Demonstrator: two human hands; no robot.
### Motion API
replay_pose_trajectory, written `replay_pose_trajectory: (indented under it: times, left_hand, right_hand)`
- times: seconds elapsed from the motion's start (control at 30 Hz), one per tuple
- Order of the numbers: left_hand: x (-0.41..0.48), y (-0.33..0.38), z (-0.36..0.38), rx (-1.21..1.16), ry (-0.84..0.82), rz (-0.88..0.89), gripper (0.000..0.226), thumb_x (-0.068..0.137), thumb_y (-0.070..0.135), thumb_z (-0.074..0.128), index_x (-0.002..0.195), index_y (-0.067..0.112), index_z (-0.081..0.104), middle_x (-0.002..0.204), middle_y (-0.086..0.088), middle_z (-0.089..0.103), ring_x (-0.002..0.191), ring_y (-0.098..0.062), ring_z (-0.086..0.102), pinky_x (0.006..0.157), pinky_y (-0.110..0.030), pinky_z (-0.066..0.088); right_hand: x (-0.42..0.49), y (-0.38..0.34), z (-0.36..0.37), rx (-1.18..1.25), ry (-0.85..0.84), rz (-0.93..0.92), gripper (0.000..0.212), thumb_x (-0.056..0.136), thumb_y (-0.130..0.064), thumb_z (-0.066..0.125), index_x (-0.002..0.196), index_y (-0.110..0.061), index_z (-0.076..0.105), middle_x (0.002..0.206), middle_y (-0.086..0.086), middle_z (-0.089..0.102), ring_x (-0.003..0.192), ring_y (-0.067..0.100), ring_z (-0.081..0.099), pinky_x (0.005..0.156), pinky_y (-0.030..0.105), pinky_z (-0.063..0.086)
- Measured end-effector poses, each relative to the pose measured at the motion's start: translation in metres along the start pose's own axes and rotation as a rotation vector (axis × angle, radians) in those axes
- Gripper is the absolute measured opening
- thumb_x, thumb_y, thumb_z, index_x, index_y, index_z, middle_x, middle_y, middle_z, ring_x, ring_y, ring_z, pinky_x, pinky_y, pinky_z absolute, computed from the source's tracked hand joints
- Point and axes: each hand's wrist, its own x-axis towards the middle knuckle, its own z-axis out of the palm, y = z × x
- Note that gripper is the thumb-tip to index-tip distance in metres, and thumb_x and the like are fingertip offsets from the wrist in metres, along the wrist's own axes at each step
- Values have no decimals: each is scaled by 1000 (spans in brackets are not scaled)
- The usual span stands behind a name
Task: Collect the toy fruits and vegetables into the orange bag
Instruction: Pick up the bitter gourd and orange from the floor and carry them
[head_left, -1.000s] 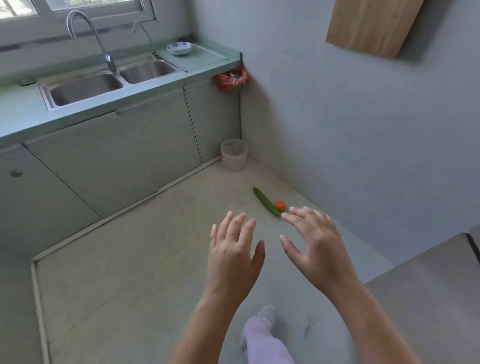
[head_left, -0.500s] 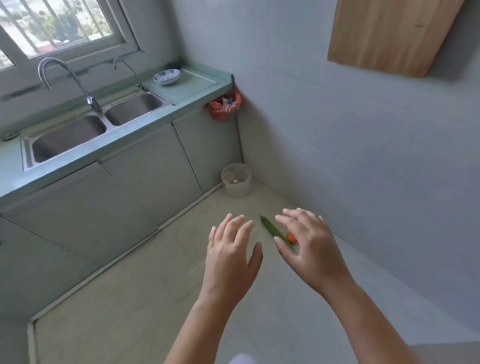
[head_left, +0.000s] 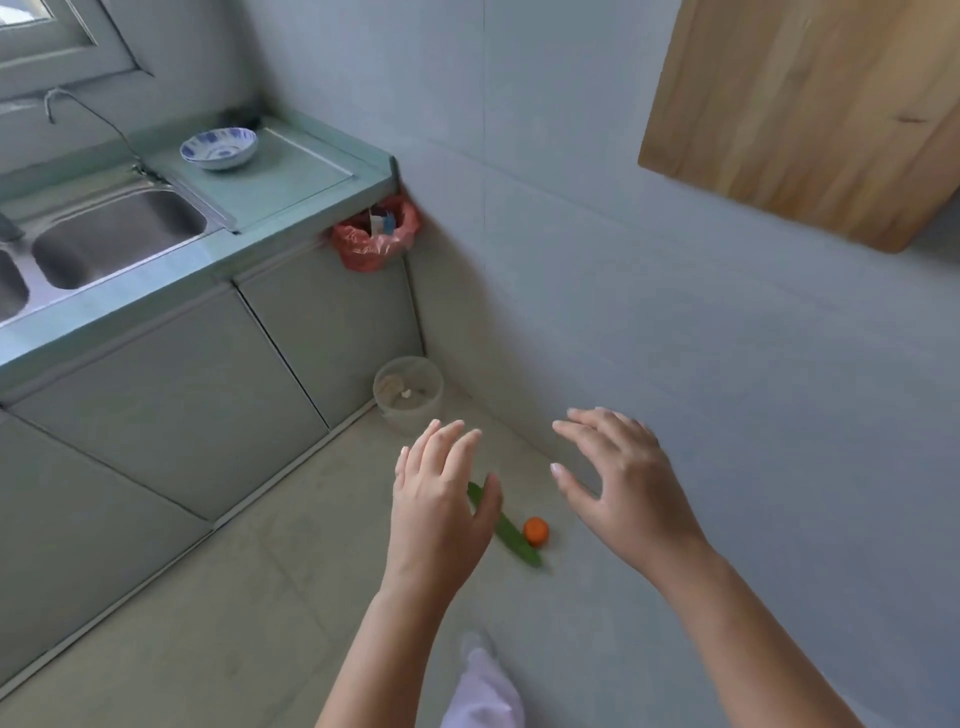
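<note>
A green toy cucumber (head_left: 511, 535) lies on the tiled floor near the wall, its far end hidden behind my left hand. A small orange toy fruit (head_left: 535, 530) sits right beside it. My left hand (head_left: 441, 506) hovers above the cucumber, fingers spread and empty. My right hand (head_left: 618, 478) is held out to the right of both toys, also spread and empty. An orange-red plastic bag (head_left: 376, 239) hangs at the end of the counter in the corner, with a small carton inside.
A small plastic bin (head_left: 410, 392) stands on the floor in the corner. The counter (head_left: 291, 171) carries a blue-and-white bowl (head_left: 219, 147) and a steel sink (head_left: 111, 228). A wooden board (head_left: 810, 109) hangs on the right wall. My foot (head_left: 480, 670) is on the floor below.
The view has swung right and closer to the corner. The hands have spread further apart, and the cucumber and orange toy now show between them instead of behind my right hand.
</note>
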Motion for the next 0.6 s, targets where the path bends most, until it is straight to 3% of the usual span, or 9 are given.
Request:
replay_pose_trajectory:
  times: [0.27,0.47,0.6]
  left_hand:
    - [97,-27,36,-2,45,-54,42,82,33,45,110,6,61,118,-12,61,118,-35,50,91,-55,43]
    - [117,-25,70,23,60,-135,41,82,33,45,110,7,60,117,-12,61,117,-35,51,91,-56,43]
    - [124,-21,89,94,122,-255,42,82,31,45,110,4,61,117,-16,61,116,-38,52,93,-55,42]
  right_hand:
    - [109,39,26,15,-1,-55,40,80,-36,47,106,-11,64,109,9,64,102,27,56,91,34,36]
    - [139,77,47,64,-88,-105,41,80,-37,47,107,-11,64,109,9,64,102,29,57,91,34,36]
    - [158,102,66,160,-204,-165,43,80,-38,46,109,-11,64,111,9,64,104,29,57,91,43,43]
